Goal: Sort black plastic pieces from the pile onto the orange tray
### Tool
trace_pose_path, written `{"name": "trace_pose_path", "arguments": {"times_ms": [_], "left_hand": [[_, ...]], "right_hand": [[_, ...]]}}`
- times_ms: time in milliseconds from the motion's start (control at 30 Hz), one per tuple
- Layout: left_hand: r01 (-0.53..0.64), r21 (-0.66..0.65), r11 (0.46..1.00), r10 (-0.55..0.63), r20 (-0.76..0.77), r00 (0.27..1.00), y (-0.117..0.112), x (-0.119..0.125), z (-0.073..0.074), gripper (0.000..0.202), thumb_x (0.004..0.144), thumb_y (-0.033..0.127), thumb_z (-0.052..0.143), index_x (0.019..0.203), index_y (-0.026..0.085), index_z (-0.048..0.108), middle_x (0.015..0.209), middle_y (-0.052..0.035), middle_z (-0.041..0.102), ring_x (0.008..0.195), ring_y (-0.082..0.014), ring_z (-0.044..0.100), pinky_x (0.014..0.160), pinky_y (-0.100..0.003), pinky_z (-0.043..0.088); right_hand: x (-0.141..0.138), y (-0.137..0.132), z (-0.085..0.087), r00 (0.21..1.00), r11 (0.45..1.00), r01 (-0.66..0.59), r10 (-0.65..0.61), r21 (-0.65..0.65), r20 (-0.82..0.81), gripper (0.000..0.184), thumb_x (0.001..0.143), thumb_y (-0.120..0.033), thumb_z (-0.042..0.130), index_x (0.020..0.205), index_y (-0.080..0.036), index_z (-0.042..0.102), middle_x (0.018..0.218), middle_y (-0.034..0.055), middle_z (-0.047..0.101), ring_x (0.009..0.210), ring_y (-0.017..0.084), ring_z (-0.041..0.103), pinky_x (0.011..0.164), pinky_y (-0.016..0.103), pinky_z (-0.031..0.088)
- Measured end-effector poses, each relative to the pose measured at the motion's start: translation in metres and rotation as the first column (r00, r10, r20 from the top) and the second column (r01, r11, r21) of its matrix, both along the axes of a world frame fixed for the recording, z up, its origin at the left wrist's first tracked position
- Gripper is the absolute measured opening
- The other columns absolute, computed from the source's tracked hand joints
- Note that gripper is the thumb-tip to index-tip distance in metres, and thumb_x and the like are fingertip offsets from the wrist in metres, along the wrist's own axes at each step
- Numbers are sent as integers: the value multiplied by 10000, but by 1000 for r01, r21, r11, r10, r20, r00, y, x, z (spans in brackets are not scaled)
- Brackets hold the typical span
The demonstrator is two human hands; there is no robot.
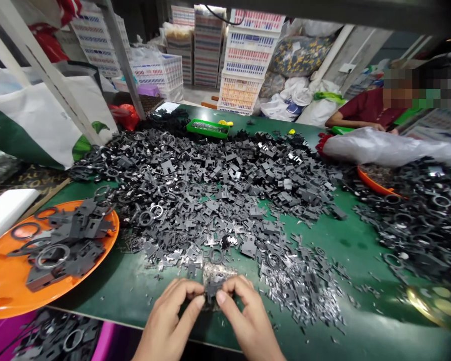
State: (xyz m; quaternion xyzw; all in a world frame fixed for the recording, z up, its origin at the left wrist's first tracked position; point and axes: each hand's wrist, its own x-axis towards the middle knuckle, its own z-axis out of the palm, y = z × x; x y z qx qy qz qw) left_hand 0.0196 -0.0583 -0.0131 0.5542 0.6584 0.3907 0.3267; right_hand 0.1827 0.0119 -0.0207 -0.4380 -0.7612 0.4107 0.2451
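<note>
From afar I see a green table (346,245) bearing a wide heap of dark parts (210,195), apparently set within reach. Near the table's front edge, the left hand (173,316) and right hand (248,316) hold 1 small dark piece (213,287), pinched between narrowed fingers (190,287) from 2 sides, likely for steadiness.

The hands (167,316), cut off at the wrists by the near edge, partly cover a dark part (214,288) too small to read in detail, while the left edge crops the orange tray (7,297), the near edge crops the purple tub (103,341), and blur obscures the gold dish (417,300) at right and the far-right person's (365,106) head.
</note>
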Motion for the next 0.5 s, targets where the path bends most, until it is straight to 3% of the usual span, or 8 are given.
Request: {"name": "trace_pose_path", "arguments": {"times_ms": [100,167,233,367,433,500], "left_hand": [[-43,10,999,43,55,998,0,3,-3,183,893,263,512,1073,257,481,834,28,658,790,-144,636,728,-237,480],[-8,58,998,8,-3,1000,2,2,-4,213,891,223,515,1094,263,463,855,25,657,804,-140,635,730,-233,479],[86,171,982,-64,-130,989,5,1,-5,249,882,157,509,1107,258,474,873,8,649,803,-145,619,733,-244,475],[348,338,875,-224,-355,908,11,1,-6,333,860,55,487,1143,229,480,835,-15,646,741,-150,573,737,-285,461],[394,315,864,-275,-360,891,14,0,-5,346,868,63,479,1170,230,462,831,-15,647,744,-152,573,734,-287,468],[384,240,892,-298,-325,897,16,-2,-3,361,876,124,501,1212,239,439,906,-29,650,821,-167,589,762,-294,487]], "right_hand": [[5,1,1,999,999,-46,46,-8,27,273,915,-351,451,689,-202,483,691,-11,537,701,154,510,676,272,380],[9,1,4,995,997,-83,83,5,48,259,917,-332,447,695,-203,478,692,-11,535,702,154,506,678,275,376],[14,2,8,989,992,-120,118,27,86,227,911,-297,452,706,-203,477,693,-11,535,704,155,505,679,278,372],[23,3,13,981,989,-144,146,-22,128,205,892,-267,475,698,-202,486,689,-16,550,702,154,511,679,276,371],[28,4,11,988,988,-116,125,-102,88,242,892,-325,490,684,-201,502,680,-17,560,704,156,516,679,272,378],[33,4,6,997,979,-68,75,-191,34,305,889,-411,488,671,-198,512,663,-17,556,692,159,519,663,267,386]]}}
